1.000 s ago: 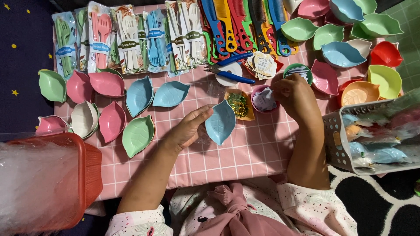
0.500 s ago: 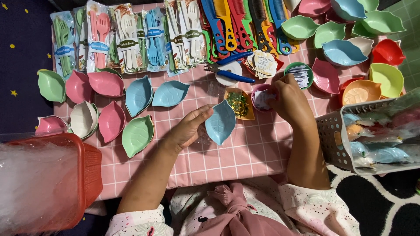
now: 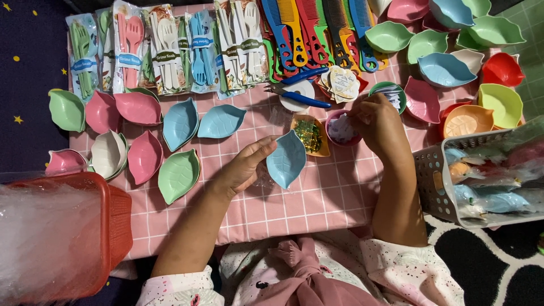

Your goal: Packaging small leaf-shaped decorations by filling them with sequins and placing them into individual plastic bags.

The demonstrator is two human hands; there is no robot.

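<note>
Left hand (image 3: pixel 245 168) grips blue leaf dish (image 3: pixel 286 159), tip pointing toward the person, long axis near-vertical; right hand (image 3: pixel 378 122) pinches into pink bowl (image 3: pixel 341 129).

Bench with pink checked cloth (image 3: pixel 317 209), leaf dishes and hands at work.
Left hand (image 3: pixel 245 168) holds a blue leaf-shaped dish (image 3: pixel 287 159); right hand (image 3: pixel 378 122) reaches into a small pink bowl (image 3: pixel 340 130), beside an orange dish of glitter bits (image 3: pixel 309 136). Packed cutlery sets (image 3: pixel 164 48) and combs (image 3: pixel 317 31) line the far edge; red basket (image 3: pixel 116 226) left, white basket (image 3: pixel 436 181) right.
</note>
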